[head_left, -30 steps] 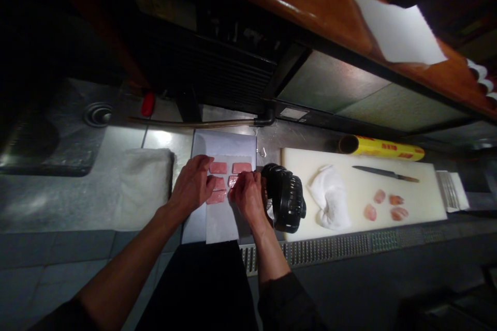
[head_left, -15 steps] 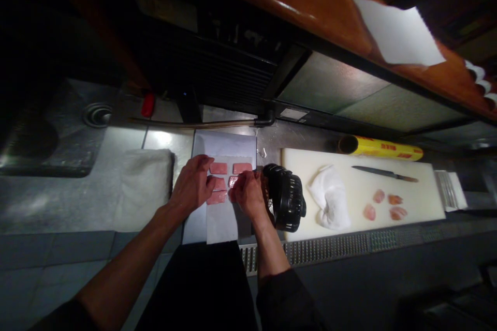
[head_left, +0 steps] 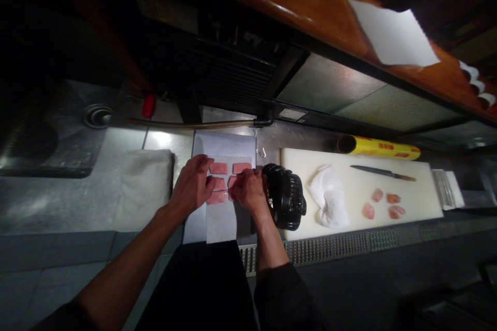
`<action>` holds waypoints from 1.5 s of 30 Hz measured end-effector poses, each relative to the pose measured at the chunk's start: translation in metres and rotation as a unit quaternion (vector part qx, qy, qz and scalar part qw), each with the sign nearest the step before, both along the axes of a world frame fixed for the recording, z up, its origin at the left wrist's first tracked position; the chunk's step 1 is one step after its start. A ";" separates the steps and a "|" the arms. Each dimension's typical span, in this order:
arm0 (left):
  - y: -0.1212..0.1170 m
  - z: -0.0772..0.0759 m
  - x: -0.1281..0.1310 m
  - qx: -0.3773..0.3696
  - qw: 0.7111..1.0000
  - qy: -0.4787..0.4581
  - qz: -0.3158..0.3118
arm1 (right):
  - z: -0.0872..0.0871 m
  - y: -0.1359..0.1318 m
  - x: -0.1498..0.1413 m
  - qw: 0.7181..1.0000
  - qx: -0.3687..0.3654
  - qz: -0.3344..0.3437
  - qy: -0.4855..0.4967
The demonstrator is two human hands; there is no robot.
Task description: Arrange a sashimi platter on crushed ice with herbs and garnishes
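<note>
Pink raw fish slices [head_left: 218, 168] lie in two columns on a paper sheet [head_left: 221, 225] set over a grey tray [head_left: 225, 140]. My left hand [head_left: 192, 181] rests at the left column, fingers curved and thumb apart from them. Its thumb tip meets the edge of the middle slice, holding nothing. Over the right column, my right hand [head_left: 250, 191] has its fingers closed down on a fish slice [head_left: 232, 181], which they partly cover. Above that hand a further slice [head_left: 241, 167] lies flat.
Right of the tray stands a black ribbed object [head_left: 288, 199]. Beyond it, a white cutting board [head_left: 357, 222] bears a white cloth [head_left: 330, 196], a knife [head_left: 382, 172] and several pinkish pieces [head_left: 377, 195]. Behind lies a yellow roll [head_left: 378, 146]. A folded towel [head_left: 145, 189] is left.
The fingers of my right hand have shifted slightly over the slice beneath them, covering more of it. My left hand has stayed in place.
</note>
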State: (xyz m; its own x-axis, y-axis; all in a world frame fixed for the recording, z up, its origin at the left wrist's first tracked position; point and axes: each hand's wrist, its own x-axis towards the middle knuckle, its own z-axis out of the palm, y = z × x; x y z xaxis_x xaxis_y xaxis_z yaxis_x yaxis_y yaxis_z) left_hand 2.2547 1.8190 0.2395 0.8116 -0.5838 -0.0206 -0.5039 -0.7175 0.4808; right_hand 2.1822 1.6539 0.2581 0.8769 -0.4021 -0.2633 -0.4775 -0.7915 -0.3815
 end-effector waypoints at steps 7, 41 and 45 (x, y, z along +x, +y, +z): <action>0.005 -0.003 -0.001 -0.001 1.000 -0.006 -0.002 | 0.018 -0.001 -0.004 0.995 0.072 0.062 0.013; -0.008 0.004 -0.030 -0.082 0.992 -0.065 -0.064 | 0.002 0.020 -0.053 0.995 0.035 -0.008 -0.093; -0.012 0.004 -0.033 -0.078 0.993 -0.057 -0.071 | -0.002 0.017 -0.056 0.998 -0.004 0.015 -0.052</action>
State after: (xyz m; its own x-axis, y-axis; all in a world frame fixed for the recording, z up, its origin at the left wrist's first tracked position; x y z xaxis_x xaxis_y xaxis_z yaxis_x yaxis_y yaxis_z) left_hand 2.2213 1.8071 0.2440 0.7129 -0.6814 0.1656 -0.6519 -0.5569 0.5147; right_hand 2.1258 1.6710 0.2565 0.9114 -0.3764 -0.1661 -0.4107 -0.8084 -0.4217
